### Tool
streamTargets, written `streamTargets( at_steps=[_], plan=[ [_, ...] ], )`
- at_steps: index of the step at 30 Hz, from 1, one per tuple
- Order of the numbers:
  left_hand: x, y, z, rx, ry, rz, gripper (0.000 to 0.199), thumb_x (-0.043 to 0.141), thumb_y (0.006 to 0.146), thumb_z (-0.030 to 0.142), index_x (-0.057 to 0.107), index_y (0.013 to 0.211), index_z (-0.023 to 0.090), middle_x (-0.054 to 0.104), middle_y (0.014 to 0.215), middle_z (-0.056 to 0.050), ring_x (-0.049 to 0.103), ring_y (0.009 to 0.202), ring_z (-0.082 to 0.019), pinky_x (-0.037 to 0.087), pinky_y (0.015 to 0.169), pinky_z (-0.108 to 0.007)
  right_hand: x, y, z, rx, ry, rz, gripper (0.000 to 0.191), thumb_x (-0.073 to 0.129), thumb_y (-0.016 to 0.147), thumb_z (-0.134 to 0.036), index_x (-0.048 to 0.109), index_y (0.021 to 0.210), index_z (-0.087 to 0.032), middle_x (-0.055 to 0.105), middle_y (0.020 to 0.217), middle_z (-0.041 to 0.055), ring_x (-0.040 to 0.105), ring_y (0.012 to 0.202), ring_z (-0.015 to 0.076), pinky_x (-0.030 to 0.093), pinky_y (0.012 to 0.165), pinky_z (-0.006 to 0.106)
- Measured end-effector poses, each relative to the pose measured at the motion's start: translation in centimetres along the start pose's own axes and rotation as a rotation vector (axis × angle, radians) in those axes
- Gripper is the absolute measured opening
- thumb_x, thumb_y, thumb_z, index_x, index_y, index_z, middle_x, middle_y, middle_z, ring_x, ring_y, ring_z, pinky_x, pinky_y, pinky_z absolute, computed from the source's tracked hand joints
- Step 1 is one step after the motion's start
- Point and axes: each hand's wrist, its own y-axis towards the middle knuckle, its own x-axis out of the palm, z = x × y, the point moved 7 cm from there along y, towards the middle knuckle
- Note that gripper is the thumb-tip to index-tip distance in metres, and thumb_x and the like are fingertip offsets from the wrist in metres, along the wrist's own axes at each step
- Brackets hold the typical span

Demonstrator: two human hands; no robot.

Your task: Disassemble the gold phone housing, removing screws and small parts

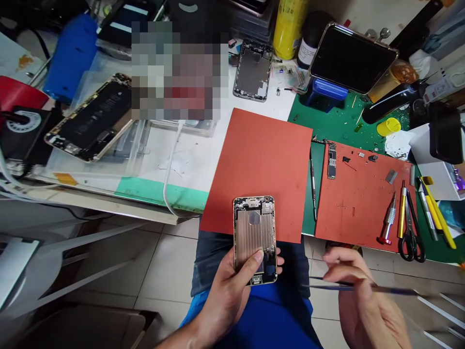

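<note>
My left hand (238,274) is closed around the lower part of an opened phone housing (250,237), thumb across its inside. The housing has a gold edge and a ribbed metal inner face, with small parts along its top and bottom. Its upper end overlaps the near edge of a red-brown mat (265,160). To the right, my right hand (358,286) grips a pair of dark tweezers (378,289) whose tips point left toward the housing, apart from it. A thin metal pry tool (313,189) lies just right of the mat.
A second red mat (359,208) bears a circuit board (332,161), a screwdriver (389,220), scissors (410,228) and small parts. Another phone housing (253,70) lies at the back. An opened phone (92,116) rests on plastic boxes at left. A large phone (352,58) leans on a blue stand.
</note>
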Motion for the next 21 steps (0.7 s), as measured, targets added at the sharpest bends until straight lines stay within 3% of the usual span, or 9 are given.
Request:
streamTargets(
  at_steps=[4,7,11,15,21],
  plan=[
    [-0.4,0.3,-0.3,-0.019,0.019,-0.005,0.04,0.09,0.086,0.047,0.083,0.105,0.013,0.084,0.098,-0.015,0.081,0.088,-0.025,0.065,0.086,-0.034,0.6,0.2,-1.1,-0.153,0.076,0.028,0.04,0.053,0.112,-0.05,0.082,0.108,-0.023,0.073,0.104,0.0109,0.076,0.087,0.0212,0.067,0.069,0.031],
    [-0.6,0.5,-0.6,-0.006,0.037,-0.025,0.036,0.088,0.089,0.046,0.084,0.105,0.014,0.084,0.094,-0.013,0.08,0.087,-0.023,0.064,0.089,-0.032,1.9,0.1,-1.2,-0.149,0.034,0.111,0.015,0.068,0.107,-0.027,0.08,0.114,-0.024,0.078,0.113,0.0098,0.08,0.101,0.0228,0.072,0.081,0.034],
    [-0.6,0.8,-0.7,0.023,0.023,-0.088,0.026,0.084,0.092,0.041,0.085,0.104,0.018,0.084,0.095,-0.009,0.079,0.087,-0.023,0.063,0.093,-0.036,3.6,0.4,-0.9,-0.126,0.024,0.052,0.027,0.073,0.098,-0.007,0.078,0.118,-0.025,0.083,0.113,0.0054,0.083,0.102,0.0209,0.072,0.089,0.031],
    [-0.6,0.9,-0.6,0.044,0.045,-0.13,0.022,0.08,0.096,0.041,0.086,0.104,0.021,0.084,0.1,-0.008,0.079,0.098,-0.026,0.06,0.102,-0.04,4.0,0.7,-0.5,-0.083,0.032,0.027,0.03,0.072,0.098,-0.004,0.077,0.118,-0.025,0.085,0.113,0.0043,0.084,0.102,0.0206,0.071,0.093,0.03],
    [-1.1,0.8,-0.9,0.037,0.117,-0.13,0.025,0.076,0.099,0.042,0.087,0.106,0.021,0.083,0.101,-0.009,0.078,0.099,-0.027,0.06,0.099,-0.038,4.2,0.8,-0.5,-0.067,0.008,0.023,0.027,0.072,0.097,-0.005,0.078,0.114,-0.025,0.085,0.111,0.0041,0.084,0.102,0.0217,0.07,0.094,0.029]
  ],
)
